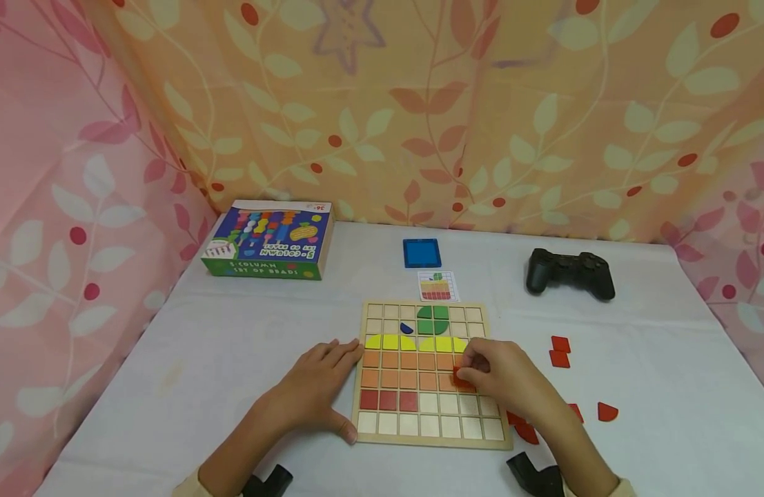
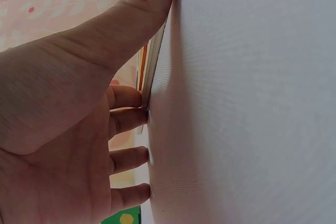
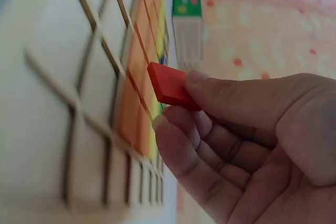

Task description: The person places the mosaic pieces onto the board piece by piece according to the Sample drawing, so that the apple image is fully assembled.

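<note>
A wooden grid board [image 1: 429, 423] lies on the white cloth. Green pieces [image 1: 433, 320] form a cluster near its top, with a small dark blue piece [image 1: 406, 328] to their left. Below come a row of yellow rounded pieces [image 1: 390, 343], two rows of orange squares [image 1: 408, 360], and three red squares [image 1: 388, 400] at the left of the following row. My left hand [image 1: 313, 386] rests against the board's left edge, thumb and fingers spread. Over the right side of the board, my right hand [image 1: 506, 373] pinches a red tile [image 3: 173, 87] between thumb and fingers, tilted above the cells.
Loose red pieces [image 1: 560, 359] lie right of the board, some partly behind my right forearm. Above the board are a printed pattern card [image 1: 437, 286] and a blue tray [image 1: 422, 263]. A bead-set box [image 1: 270, 238] stands back left, a black game controller [image 1: 571, 274] back right.
</note>
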A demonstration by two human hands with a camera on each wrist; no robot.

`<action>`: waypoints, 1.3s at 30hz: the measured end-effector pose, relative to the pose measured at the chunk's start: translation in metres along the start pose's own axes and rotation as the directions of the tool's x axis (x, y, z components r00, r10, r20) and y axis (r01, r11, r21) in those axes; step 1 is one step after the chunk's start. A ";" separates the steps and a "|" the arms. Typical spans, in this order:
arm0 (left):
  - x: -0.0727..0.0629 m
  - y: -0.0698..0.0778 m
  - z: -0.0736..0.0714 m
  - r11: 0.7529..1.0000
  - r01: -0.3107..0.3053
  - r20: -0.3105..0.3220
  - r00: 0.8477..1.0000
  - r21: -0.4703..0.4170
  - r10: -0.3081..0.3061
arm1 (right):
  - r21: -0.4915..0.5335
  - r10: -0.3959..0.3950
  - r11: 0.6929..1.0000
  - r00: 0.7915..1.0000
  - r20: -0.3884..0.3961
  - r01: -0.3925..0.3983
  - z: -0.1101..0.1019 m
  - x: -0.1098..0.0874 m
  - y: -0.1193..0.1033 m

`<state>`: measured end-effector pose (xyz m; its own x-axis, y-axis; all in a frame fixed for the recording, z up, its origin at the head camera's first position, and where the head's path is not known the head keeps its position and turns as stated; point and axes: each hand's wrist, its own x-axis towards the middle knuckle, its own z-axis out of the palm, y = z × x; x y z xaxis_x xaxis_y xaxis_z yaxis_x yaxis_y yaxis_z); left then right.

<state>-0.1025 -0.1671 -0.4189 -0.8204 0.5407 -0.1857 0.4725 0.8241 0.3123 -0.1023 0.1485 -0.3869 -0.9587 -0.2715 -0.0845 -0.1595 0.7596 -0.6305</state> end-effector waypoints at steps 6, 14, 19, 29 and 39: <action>-0.001 -0.001 0.001 1.000 -0.015 -0.010 1.000 -0.003 0.015 | 0.016 -0.152 0.988 0.985 0.077 0.152 0.026 0.005 -0.014; -0.001 -0.001 0.001 1.000 -0.011 -0.005 1.000 0.002 0.011 | -0.024 -0.239 0.970 0.965 0.104 0.242 0.044 0.000 -0.023; 0.000 -0.001 0.000 1.000 -0.016 -0.007 1.000 -0.002 0.016 | -0.020 -0.257 0.965 0.960 0.111 0.260 0.044 -0.005 -0.020; -0.001 0.000 -0.001 1.000 -0.019 -0.007 1.000 0.000 0.019 | -0.091 0.024 0.996 0.999 -0.029 -0.027 0.003 -0.003 0.016; -0.002 0.001 -0.002 1.000 -0.006 0.006 1.000 -0.002 0.006 | -0.266 0.297 0.909 0.947 -0.122 -0.320 -0.066 -0.014 0.089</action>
<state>-0.1016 -0.1676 -0.4163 -0.8155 0.5470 -0.1890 0.4773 0.8204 0.3149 -0.1182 0.2586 -0.3911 -0.9840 0.0406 -0.1734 0.0987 0.9350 -0.3408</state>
